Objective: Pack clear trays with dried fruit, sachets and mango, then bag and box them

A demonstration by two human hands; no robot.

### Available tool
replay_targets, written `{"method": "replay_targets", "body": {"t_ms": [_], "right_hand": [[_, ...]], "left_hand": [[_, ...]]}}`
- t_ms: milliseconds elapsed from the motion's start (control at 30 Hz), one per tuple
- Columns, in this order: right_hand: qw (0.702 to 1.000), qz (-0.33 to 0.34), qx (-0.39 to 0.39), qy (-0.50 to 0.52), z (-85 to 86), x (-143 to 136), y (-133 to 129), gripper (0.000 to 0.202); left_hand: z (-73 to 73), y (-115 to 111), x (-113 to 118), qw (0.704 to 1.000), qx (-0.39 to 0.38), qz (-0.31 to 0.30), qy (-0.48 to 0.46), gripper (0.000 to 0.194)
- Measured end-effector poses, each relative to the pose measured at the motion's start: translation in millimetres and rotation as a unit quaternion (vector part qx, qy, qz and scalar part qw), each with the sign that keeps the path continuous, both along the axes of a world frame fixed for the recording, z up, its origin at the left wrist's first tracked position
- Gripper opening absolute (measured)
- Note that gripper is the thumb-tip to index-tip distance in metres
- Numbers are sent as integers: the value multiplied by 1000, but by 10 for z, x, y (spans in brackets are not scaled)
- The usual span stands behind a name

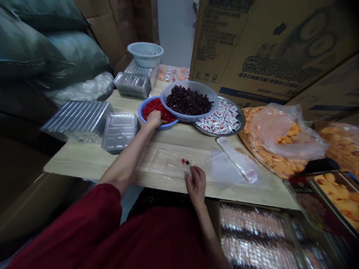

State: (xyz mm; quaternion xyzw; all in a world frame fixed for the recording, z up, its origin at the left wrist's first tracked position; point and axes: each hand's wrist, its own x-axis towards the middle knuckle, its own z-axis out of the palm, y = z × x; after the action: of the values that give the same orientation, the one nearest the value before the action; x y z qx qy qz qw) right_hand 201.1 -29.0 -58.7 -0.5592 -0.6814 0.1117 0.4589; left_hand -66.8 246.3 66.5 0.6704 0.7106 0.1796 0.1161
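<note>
My left hand [155,119] reaches into a blue bowl of red pieces [153,107]; its fingertips are down among them and hidden. A clear plastic tray [168,164] lies flat near the table's front edge, with one red and one dark piece in its right end. My right hand [196,183] rests at that end of the tray, its fingers apart and holding nothing. Partly over the blue bowl sits a pale bowl of dark pieces [189,101]. Behind its right side stands a round metal tray of small white packets [221,116].
Stacked clear trays [120,130] stand at the left, with more [133,85] behind. Plastic sleeves [237,158] lie right of the tray. Bags of orange pieces [275,149] fill the right side. An open box of wrapped packs [252,235] sits below the table's edge.
</note>
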Motion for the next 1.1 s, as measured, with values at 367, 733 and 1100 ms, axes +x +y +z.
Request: {"method": "replay_targets", "body": {"t_ms": [367,733,1100], "right_hand": [[1000,-2,-10,27,-3,6,-20,31],[998,-21,-18,49,-84,-19,-31,32],[995,-24,-28,91,24,-6,-40,28]], "left_hand": [[-175,-78,-143,991,107,1,-76,8],[640,294,461,954,149,-232,-117,25],[629,425,642,957,148,-233,-87,13]]}}
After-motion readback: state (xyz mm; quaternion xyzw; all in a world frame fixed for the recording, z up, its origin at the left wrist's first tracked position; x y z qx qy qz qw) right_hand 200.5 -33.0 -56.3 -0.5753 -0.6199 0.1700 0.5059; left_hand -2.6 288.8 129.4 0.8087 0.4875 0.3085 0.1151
